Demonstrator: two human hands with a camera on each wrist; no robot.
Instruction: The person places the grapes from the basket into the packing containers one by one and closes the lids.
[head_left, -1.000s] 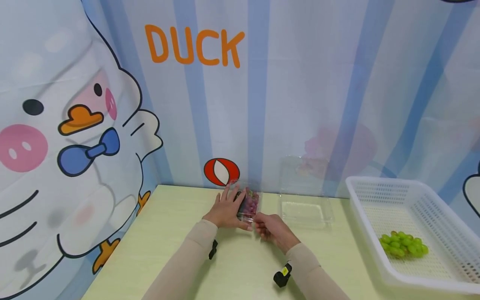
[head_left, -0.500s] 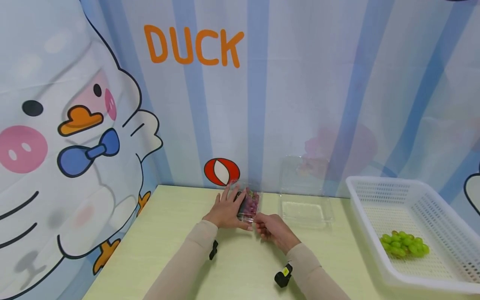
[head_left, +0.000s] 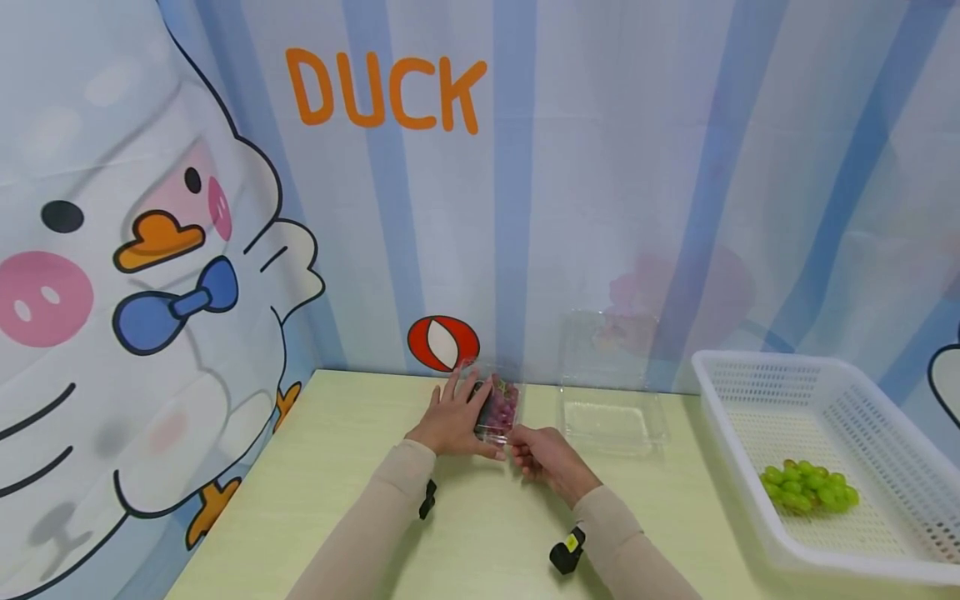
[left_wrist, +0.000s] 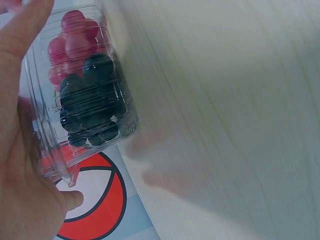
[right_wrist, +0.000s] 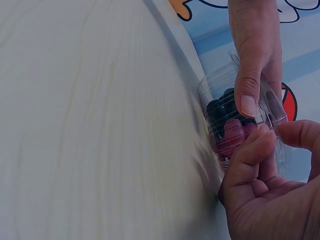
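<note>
A clear plastic clamshell box [left_wrist: 46, 131] stands at the back of the table by the backdrop. Through its ribbed wall in the left wrist view show red grapes [left_wrist: 79, 46] beside dark grapes [left_wrist: 90, 105]. My left hand [head_left: 450, 422] lies spread over the box lid with straight fingers, its thumb down along the front side. With thumb and curled fingers, my right hand [head_left: 553, 460] pinches the front right rim of the same box. In the right wrist view the left thumb [right_wrist: 248, 97] sits just above that pinch.
To the right stands a second clear clamshell box [head_left: 603, 425], its lid raised against the backdrop. A white perforated plastic basket [head_left: 768, 360] holds a bunch of green grapes [head_left: 808, 490] at the far right. A printed fabric curtain [head_left: 570, 167] borders the pale wooden table [head_left: 337, 458].
</note>
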